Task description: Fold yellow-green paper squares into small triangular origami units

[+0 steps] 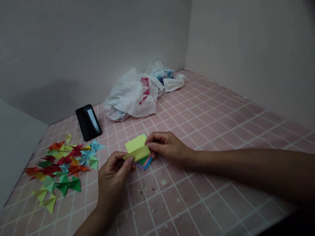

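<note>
Pinching a folded yellow paper sheet (137, 149) between left hand (113, 175) and right hand (167, 146), right above a colored paper stack (145, 163).

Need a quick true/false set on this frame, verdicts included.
1. The left hand and right hand both hold a folded yellow paper sheet. True.
2. The right hand holds a black rectangular phone. False: the phone lies apart from both hands.
3. Multicoloured folded paper triangles lie right of the hands. False: they lie left of them, on a pink tiled surface.
4. A crumpled white plastic bag lies beyond the hands. True.
5. A stack of coloured paper squares shows beneath the yellow sheet. True.
</note>
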### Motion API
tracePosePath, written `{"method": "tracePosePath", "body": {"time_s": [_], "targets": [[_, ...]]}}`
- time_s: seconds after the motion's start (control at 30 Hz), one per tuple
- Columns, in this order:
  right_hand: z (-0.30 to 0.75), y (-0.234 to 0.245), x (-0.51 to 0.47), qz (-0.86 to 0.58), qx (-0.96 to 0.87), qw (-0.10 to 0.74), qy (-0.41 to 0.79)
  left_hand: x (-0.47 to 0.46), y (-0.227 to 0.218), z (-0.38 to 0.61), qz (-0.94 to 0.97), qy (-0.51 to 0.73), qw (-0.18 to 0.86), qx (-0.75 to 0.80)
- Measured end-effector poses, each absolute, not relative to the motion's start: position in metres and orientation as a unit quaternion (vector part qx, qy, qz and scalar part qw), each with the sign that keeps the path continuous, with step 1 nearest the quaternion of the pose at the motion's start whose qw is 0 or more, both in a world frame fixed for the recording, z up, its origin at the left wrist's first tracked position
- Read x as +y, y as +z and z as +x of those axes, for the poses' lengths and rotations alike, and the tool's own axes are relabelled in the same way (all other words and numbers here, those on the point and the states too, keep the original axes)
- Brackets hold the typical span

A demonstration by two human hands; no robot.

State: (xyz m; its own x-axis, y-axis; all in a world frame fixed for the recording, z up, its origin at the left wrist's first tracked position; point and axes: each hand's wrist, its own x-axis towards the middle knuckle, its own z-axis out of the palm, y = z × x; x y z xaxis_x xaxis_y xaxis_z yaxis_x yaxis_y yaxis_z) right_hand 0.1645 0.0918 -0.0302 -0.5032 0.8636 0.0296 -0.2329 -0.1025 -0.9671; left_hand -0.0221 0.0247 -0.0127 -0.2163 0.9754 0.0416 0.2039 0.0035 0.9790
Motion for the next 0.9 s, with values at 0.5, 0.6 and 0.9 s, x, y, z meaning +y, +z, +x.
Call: {"method": "tracePosePath", "body": {"time_s": [0.5,0.6,0.9], "targets": [[0.1646,-0.0299,0.0919,-0.294,-0.541,0.393,0.683,0.0255,-0.0134,-0.0217,0.498,0.494,0.395,0.593],[0.1653,-0.0292,0.0915,-0.291,-0.544,0.389,0.684,0.0249,-0.0129,-0.0221,0.496,0.492,0.394,0.598],[0.1662,-0.0302,0.0936,-0.276,-0.561,0.381,0.681,0.0259,-0.0215,-0.0271,0.488,0.519,0.391,0.583]]}}
